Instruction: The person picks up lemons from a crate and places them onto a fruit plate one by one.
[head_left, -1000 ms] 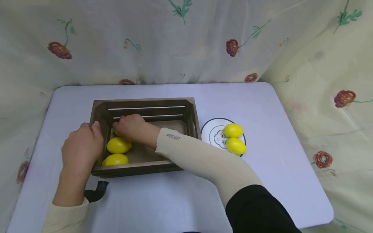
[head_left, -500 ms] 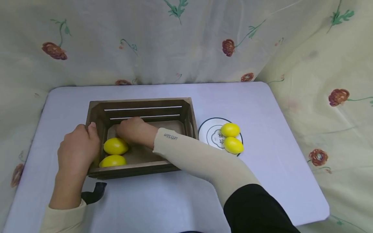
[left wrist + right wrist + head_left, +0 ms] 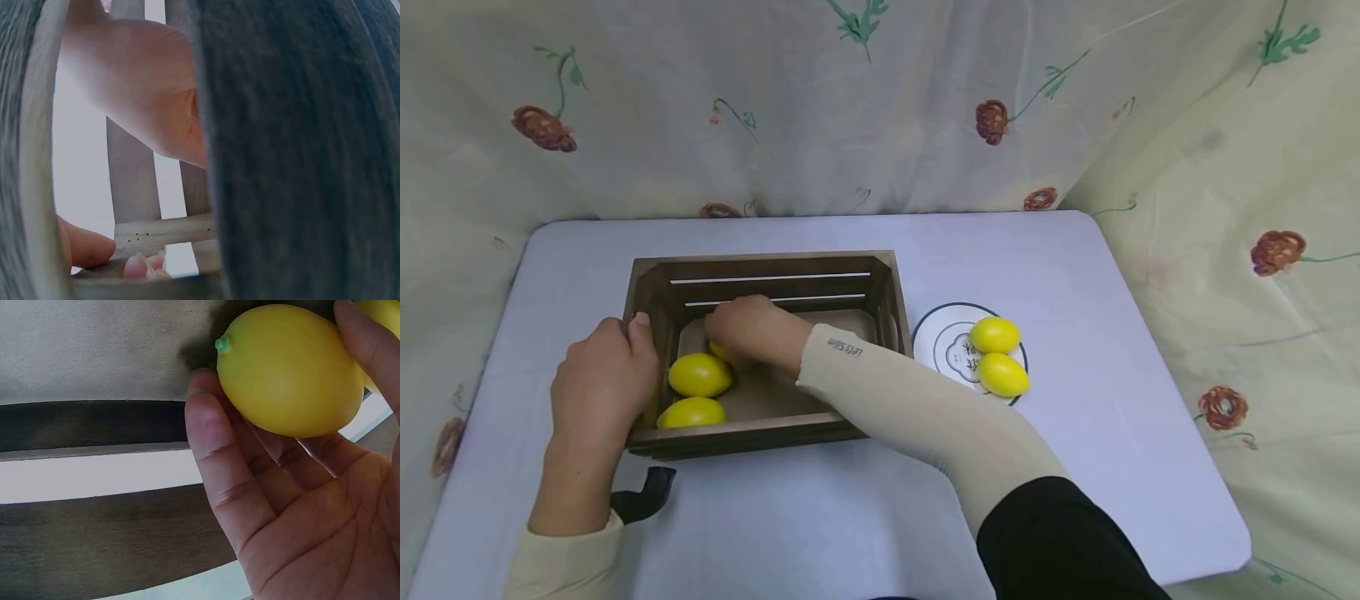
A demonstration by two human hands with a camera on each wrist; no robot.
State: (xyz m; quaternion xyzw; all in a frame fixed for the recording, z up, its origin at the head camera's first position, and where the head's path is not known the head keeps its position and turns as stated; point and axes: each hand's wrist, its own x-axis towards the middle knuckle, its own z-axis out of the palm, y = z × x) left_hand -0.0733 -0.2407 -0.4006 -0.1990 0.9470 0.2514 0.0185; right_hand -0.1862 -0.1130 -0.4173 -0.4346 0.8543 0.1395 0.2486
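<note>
Lemon [image 3: 287, 372]: in the crate [image 3: 752, 439], near its left end; green tip [image 3: 222, 344] pointing left in my right-wrist view, long axis sideways, slightly tilted.
My right hand [image 3: 754, 327]: palm down, thumb and fingers grasping that lemon, arm [image 3: 917, 404] stretched over the crate's front.
My left hand [image 3: 604, 375]: clasping the crate's left end.

5 lemons [image 3: 700, 375], 2 hands [image 3: 602, 379], 1 crate [image 3: 752, 437], 1 plt. [image 3: 936, 342], 1 tbl. [image 3: 1112, 458]
</note>
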